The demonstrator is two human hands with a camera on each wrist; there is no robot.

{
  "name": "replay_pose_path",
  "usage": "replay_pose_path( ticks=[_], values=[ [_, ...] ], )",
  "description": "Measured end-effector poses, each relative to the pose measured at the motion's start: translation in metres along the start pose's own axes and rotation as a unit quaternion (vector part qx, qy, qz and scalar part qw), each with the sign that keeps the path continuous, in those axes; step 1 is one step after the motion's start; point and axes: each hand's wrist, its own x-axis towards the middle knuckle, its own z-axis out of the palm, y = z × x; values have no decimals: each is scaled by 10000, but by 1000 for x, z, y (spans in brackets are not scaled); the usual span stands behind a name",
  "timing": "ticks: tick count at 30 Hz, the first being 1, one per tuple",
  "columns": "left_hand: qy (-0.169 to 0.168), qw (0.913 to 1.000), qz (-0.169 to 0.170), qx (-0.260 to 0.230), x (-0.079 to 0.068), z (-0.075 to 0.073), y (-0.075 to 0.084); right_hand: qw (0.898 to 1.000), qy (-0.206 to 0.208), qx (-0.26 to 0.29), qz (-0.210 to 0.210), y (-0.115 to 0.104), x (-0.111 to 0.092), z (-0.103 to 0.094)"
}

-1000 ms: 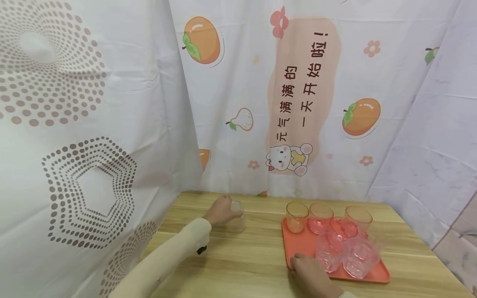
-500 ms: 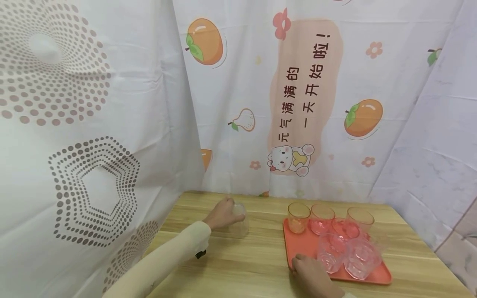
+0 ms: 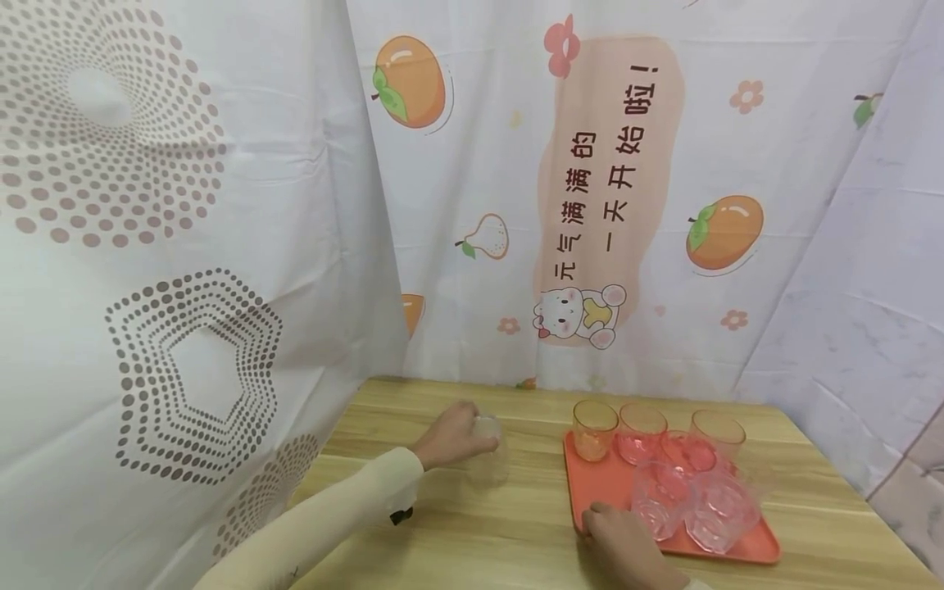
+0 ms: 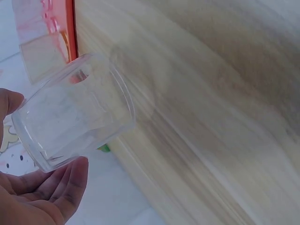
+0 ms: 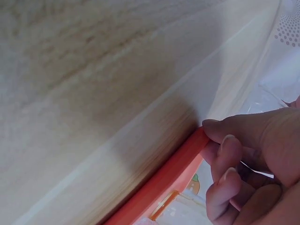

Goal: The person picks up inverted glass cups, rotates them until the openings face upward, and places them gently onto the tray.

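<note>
My left hand [image 3: 456, 436] holds a clear drinking glass [image 3: 488, 463] by its upper end, over the left part of the table. In the left wrist view the thumb is on one side of the glass [image 4: 75, 117] and the fingers are on the other; its far end points at the wood. My right hand [image 3: 627, 542] pinches the left edge of an orange-red tray [image 3: 606, 485] near its front corner. Seen from the right wrist, the thumb lies at the tray rim [image 5: 164, 187] with the other fingers curled beneath.
On the tray stand several tinted glasses: an amber one [image 3: 593, 438] at the back left, a pink one [image 3: 640, 447] beside it, and pale pink ones [image 3: 719, 516] in front. Printed curtains [image 3: 472, 328] hang behind and to both sides of the wooden table [image 3: 516, 524].
My left hand has moved a little to the right and toward me with the clear glass. The right hand keeps its hold on the tray edge; the head view has shifted slightly.
</note>
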Motion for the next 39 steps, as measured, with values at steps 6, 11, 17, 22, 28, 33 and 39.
replay_pose_path(
  ticks=[6, 11, 17, 22, 28, 33, 39],
  values=[
    [-208, 9988, -49, -444, -12, 4, 11, 9992, 155, 332, -128, 5, -4, -1],
    [-246, 9979, 23, -605, -16, 4, 15, 9983, 313, 494, -67, 6, -4, -2],
    [-403, 9948, -6, -932, -21, 4, 19, 9947, 161, 990, 241, 4, -1, -6],
    [-662, 9891, 111, -1309, -29, 6, 26, 9828, -319, 1658, 752, 2, 1, -8],
    [-822, 9813, -74, -1737, -34, 10, 28, 9490, -605, 2878, 1136, -4, 4, -9],
    [-1063, 9621, -324, -2489, -36, 13, 25, 9108, -666, 3850, 1333, -8, 8, -9],
    [-1453, 9298, -509, -3343, -37, 16, 23, 8583, -791, 4760, 1743, -13, 13, -11]
  ],
)
